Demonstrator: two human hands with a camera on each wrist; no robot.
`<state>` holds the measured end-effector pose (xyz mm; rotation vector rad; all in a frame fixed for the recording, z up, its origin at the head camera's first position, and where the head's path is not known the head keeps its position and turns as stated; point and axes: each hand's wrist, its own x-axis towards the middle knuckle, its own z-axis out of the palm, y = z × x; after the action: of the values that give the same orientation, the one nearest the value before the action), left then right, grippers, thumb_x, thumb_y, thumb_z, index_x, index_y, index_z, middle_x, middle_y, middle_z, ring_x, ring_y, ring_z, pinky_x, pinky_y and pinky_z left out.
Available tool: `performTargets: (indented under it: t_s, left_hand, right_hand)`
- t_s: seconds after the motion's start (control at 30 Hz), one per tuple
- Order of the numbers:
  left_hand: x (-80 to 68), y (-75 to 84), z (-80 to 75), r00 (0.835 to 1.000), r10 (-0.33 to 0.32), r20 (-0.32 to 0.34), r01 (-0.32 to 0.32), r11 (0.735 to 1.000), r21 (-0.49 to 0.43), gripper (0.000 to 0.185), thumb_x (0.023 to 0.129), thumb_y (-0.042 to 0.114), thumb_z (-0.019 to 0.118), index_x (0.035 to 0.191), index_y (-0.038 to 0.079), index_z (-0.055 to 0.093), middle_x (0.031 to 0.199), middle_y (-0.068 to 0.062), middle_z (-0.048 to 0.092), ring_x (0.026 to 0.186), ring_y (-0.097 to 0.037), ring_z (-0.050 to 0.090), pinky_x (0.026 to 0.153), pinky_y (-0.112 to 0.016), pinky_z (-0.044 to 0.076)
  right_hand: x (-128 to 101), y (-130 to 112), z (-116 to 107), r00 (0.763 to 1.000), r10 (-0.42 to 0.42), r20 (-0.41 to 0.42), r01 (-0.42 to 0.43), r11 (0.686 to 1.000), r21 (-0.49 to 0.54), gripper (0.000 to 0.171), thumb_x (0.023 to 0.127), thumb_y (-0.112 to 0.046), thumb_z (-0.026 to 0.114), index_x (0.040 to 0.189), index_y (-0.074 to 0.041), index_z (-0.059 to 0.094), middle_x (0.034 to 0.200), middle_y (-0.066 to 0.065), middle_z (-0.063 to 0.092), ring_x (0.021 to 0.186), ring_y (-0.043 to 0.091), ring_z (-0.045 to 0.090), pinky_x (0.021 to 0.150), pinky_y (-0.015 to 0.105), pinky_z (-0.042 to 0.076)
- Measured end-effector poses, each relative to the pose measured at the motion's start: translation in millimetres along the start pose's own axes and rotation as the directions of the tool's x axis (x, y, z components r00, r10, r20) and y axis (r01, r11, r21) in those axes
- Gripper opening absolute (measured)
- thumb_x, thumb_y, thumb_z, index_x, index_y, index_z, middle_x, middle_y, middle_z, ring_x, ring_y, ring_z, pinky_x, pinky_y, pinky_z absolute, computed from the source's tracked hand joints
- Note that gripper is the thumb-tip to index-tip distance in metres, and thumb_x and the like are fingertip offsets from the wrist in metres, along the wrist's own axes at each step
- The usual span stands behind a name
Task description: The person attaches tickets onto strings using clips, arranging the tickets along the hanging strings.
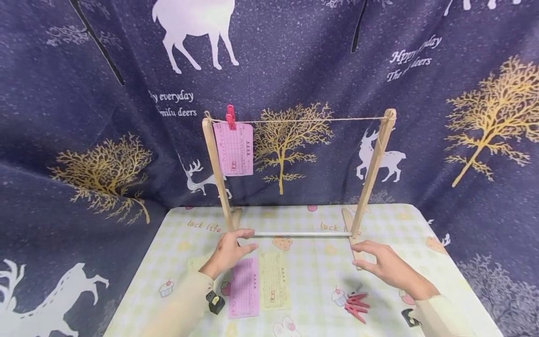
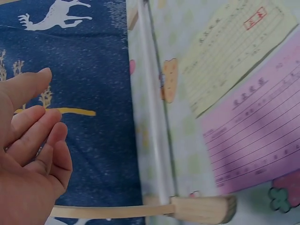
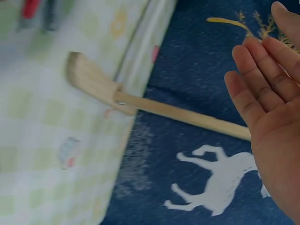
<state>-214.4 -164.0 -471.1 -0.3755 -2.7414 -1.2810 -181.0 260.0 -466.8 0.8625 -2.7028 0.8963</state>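
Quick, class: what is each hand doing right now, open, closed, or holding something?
Left hand: open, fingers relaxed, holding nothing, beside the wooden rack.
Right hand: open, fingers straight, holding nothing.

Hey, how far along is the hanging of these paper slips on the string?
One pink slip already hangs from the string, held by a red clothespin. Both hands are empty: the left hand and right hand hover open near the rack's feet. A pink slip, a yellow slip and spare clothespins remain on the table.
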Motion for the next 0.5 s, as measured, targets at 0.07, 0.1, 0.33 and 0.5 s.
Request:
performTargets:
  t_s: [0.07, 0.1, 0.33, 0.5]
  left_hand:
    - [-2.7, -2.6, 5.2, 1.000, -0.010, 0.009, 0.010, 1.000, -0.005, 0.036, 0.084, 0.019, 0.082, 0.117, 0.009, 0.073, 0.111, -0.010, 0.071, 0.065, -0.008, 0.053, 0.061, -0.024, 0.048]
    - [-4.0, -4.2, 7.7, 1.000, -0.012, 0.015, 0.012, 1.000, -0.007, 0.036, 0.084, 0.019, 0.082, 0.117, 0.008, 0.073, 0.111, -0.010, 0.071, 0.065, -0.008, 0.053, 0.061, -0.025, 0.047]
    - [-9.8, -14.6, 22.0, 0.998, -0.041, 0.058, 0.043, 0.998, -0.038, 0.039, 0.085, 0.019, 0.080, 0.120, 0.005, 0.070, 0.116, -0.012, 0.068, 0.090, -0.022, 0.062, 0.084, -0.039, 0.052]
    - [-11.0, -22.7, 31.2, 0.998, -0.026, 0.064, 0.029, 0.998, -0.052, 0.040, 0.085, 0.018, 0.080, 0.121, 0.004, 0.069, 0.118, -0.010, 0.069, 0.113, -0.032, 0.061, 0.098, -0.054, 0.046]
  right_hand:
    - [-8.2, 3.8, 3.4, 1.000, 0.023, -0.012, -0.023, 1.000, -0.004, 0.034, 0.088, -0.017, 0.077, 0.117, -0.002, 0.070, 0.115, 0.008, 0.070, 0.102, 0.031, 0.067, 0.084, 0.051, 0.054]
    - [-11.7, 5.7, 5.1, 0.999, 0.033, -0.025, -0.033, 0.999, -0.011, 0.035, 0.087, -0.017, 0.078, 0.117, -0.003, 0.070, 0.115, 0.007, 0.070, 0.101, 0.030, 0.067, 0.083, 0.050, 0.054]
    - [-26.2, 16.5, 16.8, 0.988, 0.065, -0.139, -0.074, 0.995, -0.063, 0.032, 0.079, -0.014, 0.084, 0.109, -0.008, 0.074, 0.110, 0.004, 0.073, 0.099, 0.026, 0.067, 0.086, 0.045, 0.050]
    - [-35.0, 21.7, 22.9, 0.986, 0.088, -0.138, -0.095, 0.995, -0.042, 0.033, 0.078, -0.015, 0.085, 0.108, -0.009, 0.074, 0.109, 0.004, 0.073, 0.099, 0.025, 0.067, 0.084, 0.045, 0.053]
